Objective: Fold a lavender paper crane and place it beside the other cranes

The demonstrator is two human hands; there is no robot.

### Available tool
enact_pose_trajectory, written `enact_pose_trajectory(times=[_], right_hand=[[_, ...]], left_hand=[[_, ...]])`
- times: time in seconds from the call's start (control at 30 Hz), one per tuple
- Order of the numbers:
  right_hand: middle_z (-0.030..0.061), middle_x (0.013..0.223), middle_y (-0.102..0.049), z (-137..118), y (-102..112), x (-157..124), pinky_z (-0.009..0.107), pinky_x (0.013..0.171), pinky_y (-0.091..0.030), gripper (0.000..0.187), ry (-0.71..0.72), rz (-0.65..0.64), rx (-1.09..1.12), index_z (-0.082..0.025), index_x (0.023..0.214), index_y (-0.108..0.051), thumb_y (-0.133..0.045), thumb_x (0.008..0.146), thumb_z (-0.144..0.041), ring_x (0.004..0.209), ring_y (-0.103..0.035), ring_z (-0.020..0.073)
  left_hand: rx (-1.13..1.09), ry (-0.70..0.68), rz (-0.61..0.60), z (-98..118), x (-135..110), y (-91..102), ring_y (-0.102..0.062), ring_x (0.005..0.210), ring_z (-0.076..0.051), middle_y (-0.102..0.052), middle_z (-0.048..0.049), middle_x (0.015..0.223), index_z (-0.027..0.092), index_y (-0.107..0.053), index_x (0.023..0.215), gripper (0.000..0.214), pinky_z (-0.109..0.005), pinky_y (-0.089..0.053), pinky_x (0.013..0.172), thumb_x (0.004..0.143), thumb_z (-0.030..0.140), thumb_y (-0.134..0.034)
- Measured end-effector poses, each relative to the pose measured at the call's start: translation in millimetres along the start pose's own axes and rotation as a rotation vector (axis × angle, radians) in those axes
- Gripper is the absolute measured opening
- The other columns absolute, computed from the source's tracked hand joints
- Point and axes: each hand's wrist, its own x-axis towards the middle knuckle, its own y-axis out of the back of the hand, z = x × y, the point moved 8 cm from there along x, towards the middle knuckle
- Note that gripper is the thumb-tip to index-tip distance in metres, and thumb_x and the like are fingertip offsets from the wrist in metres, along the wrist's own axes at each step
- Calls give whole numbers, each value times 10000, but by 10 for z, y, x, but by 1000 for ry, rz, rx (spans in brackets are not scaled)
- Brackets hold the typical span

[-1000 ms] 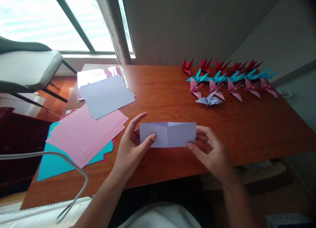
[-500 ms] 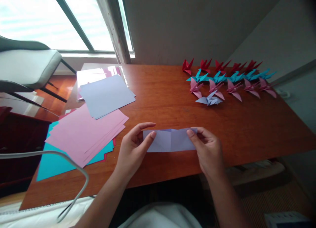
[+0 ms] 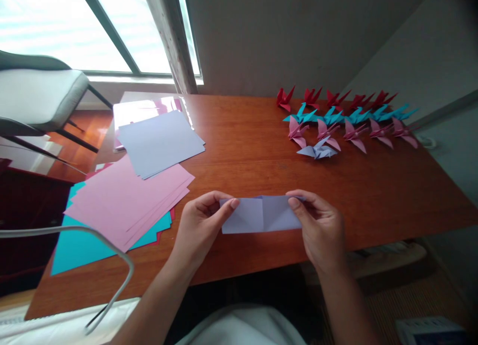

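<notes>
A folded lavender paper rectangle (image 3: 261, 214) with a centre crease is held just above the front of the wooden table (image 3: 242, 151). My left hand (image 3: 199, 230) pinches its left end between thumb and forefinger. My right hand (image 3: 321, 228) pinches its right end the same way. Both hands are closed on the paper.
Stacks of lavender (image 3: 159, 142), pink (image 3: 127, 200) and teal (image 3: 74, 248) sheets lie at the left of the table. Rows of red (image 3: 332, 98), teal (image 3: 351, 116) and pink (image 3: 351, 132) paper cranes and one lavender crane (image 3: 317, 150) sit at the back right. A grey chair (image 3: 33, 98) stands by the window.
The paper has come down from an upright tilt toward the table and now lies flatter. My fingers have shifted from its lower corners to its upper corners.
</notes>
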Motion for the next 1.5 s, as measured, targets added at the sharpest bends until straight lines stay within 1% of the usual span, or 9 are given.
enact_pose_trajectory(times=[0.17,0.37,0.53,0.77,1.03,1.33,1.5], right_hand=[[13,830,-769,80,-17,23,263,658,-523,153,-65,-7,71,-254,875,-780,-783,811,-393,746,-685,161],[15,760,-740,151,79,19,263,638,-507,215,-118,94,76,-217,838,-763,-820,765,-411,705,-647,150],[18,800,-767,95,120,3,274,675,-532,184,-79,116,58,-229,862,-777,-818,774,-385,741,-679,158],[21,839,-789,16,137,-11,300,698,-552,151,-26,99,-2,-246,884,-788,-794,801,-373,759,-718,182],[15,830,-789,23,146,-21,279,679,-554,143,-36,109,36,-251,885,-791,-813,783,-350,745,-716,166],[39,805,-787,26,161,-20,301,652,-568,193,-61,125,-1,-225,852,-788,-817,765,-395,724,-718,186],[43,823,-791,38,156,-20,316,672,-567,204,-64,116,-8,-227,859,-789,-811,771,-410,743,-722,197]], left_hand=[[2,-21,18,-15,-14,16,-590,604,-94,-710,2,685,168,-756,748,192,-158,-436,526,767,351,-813],[24,-47,41,21,-20,20,-587,594,-85,-717,14,682,181,-761,755,171,-147,-431,518,780,345,-803],[29,-39,32,24,-11,13,-584,583,-82,-712,18,669,182,-756,756,173,-141,-427,506,774,345,-808],[26,-49,42,43,-16,10,-591,589,-80,-722,16,681,187,-755,738,158,-135,-425,510,773,331,-811],[54,-44,50,34,-7,17,-588,580,-92,-712,9,666,178,-751,746,181,-152,-433,513,765,347,-812],[117,-65,58,50,-16,19,-604,589,-117,-713,-12,671,169,-748,752,222,-178,-449,511,768,385,-800],[137,-69,65,69,-18,17,-628,608,-132,-734,-24,703,168,-750,760,223,-192,-477,525,772,386,-792]])
